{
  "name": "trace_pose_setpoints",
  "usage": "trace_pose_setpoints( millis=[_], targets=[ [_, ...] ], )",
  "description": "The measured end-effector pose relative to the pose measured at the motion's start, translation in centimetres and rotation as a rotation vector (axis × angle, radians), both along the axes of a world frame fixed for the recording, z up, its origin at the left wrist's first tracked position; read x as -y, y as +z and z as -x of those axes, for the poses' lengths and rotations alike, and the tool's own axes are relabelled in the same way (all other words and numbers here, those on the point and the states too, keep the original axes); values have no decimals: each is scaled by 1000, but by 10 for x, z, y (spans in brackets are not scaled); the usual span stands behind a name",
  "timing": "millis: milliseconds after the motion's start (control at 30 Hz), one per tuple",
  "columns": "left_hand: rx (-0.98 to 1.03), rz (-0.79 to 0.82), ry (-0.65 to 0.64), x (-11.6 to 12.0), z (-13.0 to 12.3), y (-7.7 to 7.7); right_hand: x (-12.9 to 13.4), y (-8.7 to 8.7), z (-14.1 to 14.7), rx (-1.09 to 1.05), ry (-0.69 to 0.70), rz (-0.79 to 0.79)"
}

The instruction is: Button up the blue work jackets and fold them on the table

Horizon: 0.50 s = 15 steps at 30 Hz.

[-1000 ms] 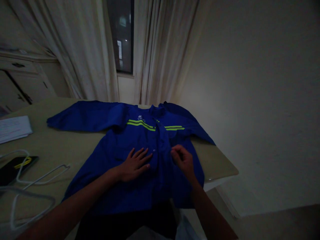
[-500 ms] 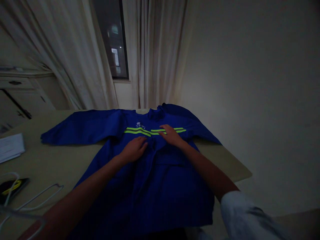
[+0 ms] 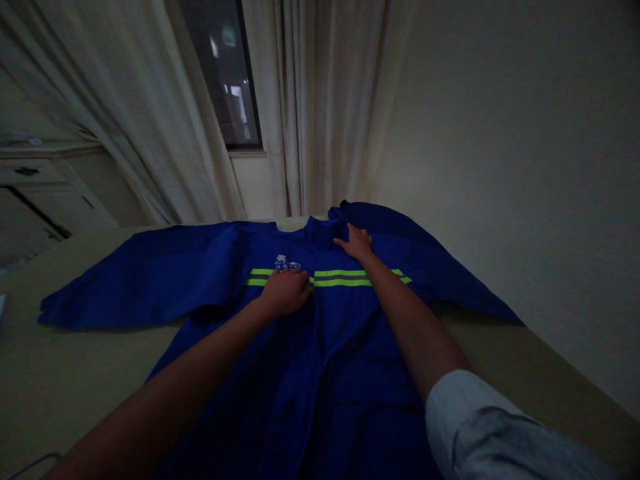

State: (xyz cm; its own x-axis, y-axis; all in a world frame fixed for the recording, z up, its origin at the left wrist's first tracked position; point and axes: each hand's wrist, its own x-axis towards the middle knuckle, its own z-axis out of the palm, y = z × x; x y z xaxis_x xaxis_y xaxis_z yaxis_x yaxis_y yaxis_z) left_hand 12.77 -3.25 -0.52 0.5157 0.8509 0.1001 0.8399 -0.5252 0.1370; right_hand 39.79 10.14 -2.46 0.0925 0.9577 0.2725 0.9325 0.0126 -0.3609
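Observation:
A blue work jacket [image 3: 285, 373] lies front up, its sleeves spread to both sides. A yellow-green band [image 3: 345, 278] with a grey middle line crosses its chest, and a white printed logo sits above the band on the left. My left hand [image 3: 286, 291] is on the chest at the front edge, fingers bent together over the cloth and partly covering the band; its fingertips are hidden. Higher up, beside the collar [image 3: 320, 232], my right hand [image 3: 357, 243] rests on the jacket with thumb and fingers apart.
The jacket is on a pale table [image 3: 95, 373], whose right edge runs along the wall [image 3: 525, 167]. Behind it hang long curtains [image 3: 345, 107] beside a dark window [image 3: 220, 73]. A cabinet [image 3: 45, 193] stands at the left, and a bit of cable shows at bottom left.
My right hand has moved up from the band to beside the collar. My left hand has shifted slightly right, onto the band. The view has moved closer, and the phone-like object has left it.

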Motion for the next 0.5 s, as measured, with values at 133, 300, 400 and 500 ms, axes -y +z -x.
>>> trace_pose_setpoints(
  millis=[133, 300, 400, 500],
  targets=[
    [169, -83, 25, -69, -8, 6, -3, -11, 3, 110, 31, -78],
    [350, -8, 316, -150, -22, 2, 0, 9, 0, 219, 61, -45],
    [399, 180, 370, -174, -26, 7, 3, 27, -3, 233, 154, -61],
    [460, 176, 359, -175, -22, 22, 8, 41, 0, 180, 292, -76]
  ],
)
